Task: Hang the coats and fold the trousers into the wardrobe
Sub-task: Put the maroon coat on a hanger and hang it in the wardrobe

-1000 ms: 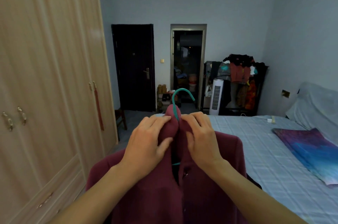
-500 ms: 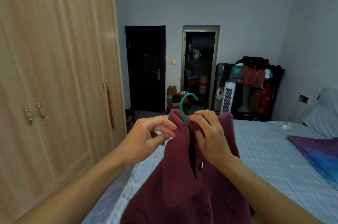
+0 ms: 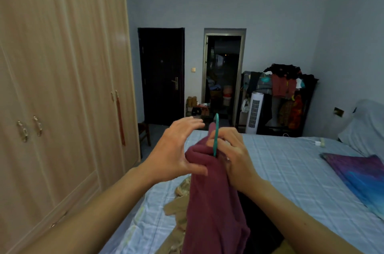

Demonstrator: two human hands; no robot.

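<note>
A maroon coat [image 3: 212, 201] hangs in front of me on a teal hanger [image 3: 216, 135], whose hook sticks up edge-on above the collar. My right hand [image 3: 232, 156] grips the coat's collar and the hanger's neck. My left hand [image 3: 176, 150] is just left of the collar with fingers spread, its thumb touching the fabric. The wooden wardrobe [image 3: 62, 87] fills the left side with its doors closed. A tan garment [image 3: 178, 208] and a dark garment [image 3: 264, 226] lie on the bed below the coat.
A bed with a pale blue quilt [image 3: 280, 170] spreads to the right, with a purple-blue pillow [image 3: 361, 177] on it. A small wooden stool [image 3: 144, 131] stands past the wardrobe. At the far wall are a dark door, an open doorway, a white tower fan [image 3: 254, 112] and a loaded clothes rack [image 3: 286, 96].
The coat turned edge-on and now hangs narrower. My left hand let go of the collar and spread its fingers. The view swung slightly left, toward the wardrobe.
</note>
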